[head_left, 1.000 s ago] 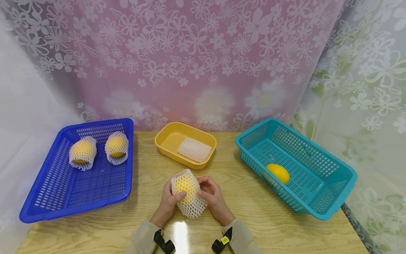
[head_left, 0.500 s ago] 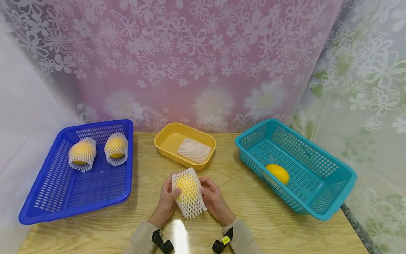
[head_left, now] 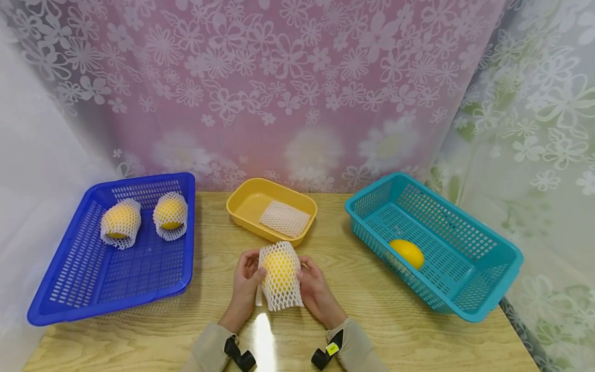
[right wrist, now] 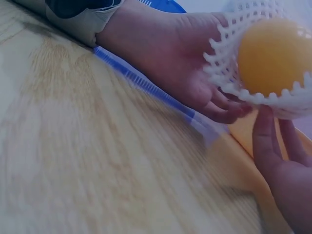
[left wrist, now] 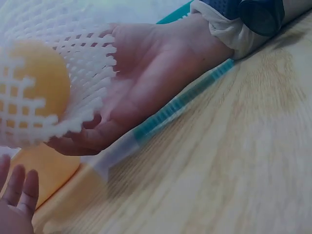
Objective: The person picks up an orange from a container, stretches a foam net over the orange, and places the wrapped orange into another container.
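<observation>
Between both hands is a yellow fruit (head_left: 277, 274) inside a white foam net sleeve (head_left: 284, 301), held over the front middle of the table. My left hand (head_left: 245, 289) grips its left side, thumb on the mesh and fingers partly behind. At the opposite side my right hand (head_left: 318, 294) pinches the net's edge, with its fingertips curled there. In the left wrist view, the fruit (left wrist: 46, 83) shows through the sleeve's wide end, whose mesh flares past it. From the right wrist, the sleeve's jagged rim (right wrist: 273, 100) hangs loose below the fruit's bare underside.
A blue basket (head_left: 116, 305) on the left holds two netted fruits (head_left: 122, 219). Behind my hands stands a yellow tray (head_left: 244, 222) with flat foam nets (head_left: 285, 218). On the right, a teal basket (head_left: 465, 305) holds one bare yellow fruit (head_left: 407, 254). A curtain hangs behind.
Both hands have raised the netted fruit slightly away from me and to the right. It has turned from a slant to nearly upright, and my right thumb has shifted to the net's edge.
</observation>
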